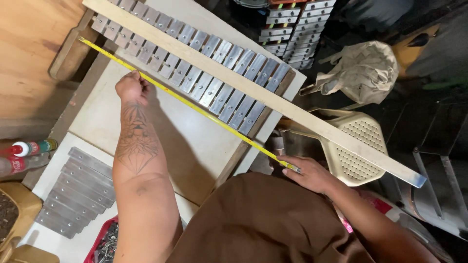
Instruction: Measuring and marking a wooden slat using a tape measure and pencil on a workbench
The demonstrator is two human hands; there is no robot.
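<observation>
A yellow measuring tape (204, 111) stretches diagonally along a row of metal bars (204, 68) fixed to a wooden frame on a cream board (190, 146). A long pale wooden strip (312, 122) lies across the bars. My left hand (130, 86) pinches the tape near its far part, fingers closed on it. My right hand (308, 173) holds the near end of the tape at the frame's near corner, beside the board's edge.
Several loose metal bars (73, 192) lie on a white board at lower left, by a red tray of screws (105, 246). Two bottles (27, 148) lie at the left. A cream plastic chair (358, 146) with a cloth bag (363, 70) stands right; more bar sets (292, 29) are stacked behind.
</observation>
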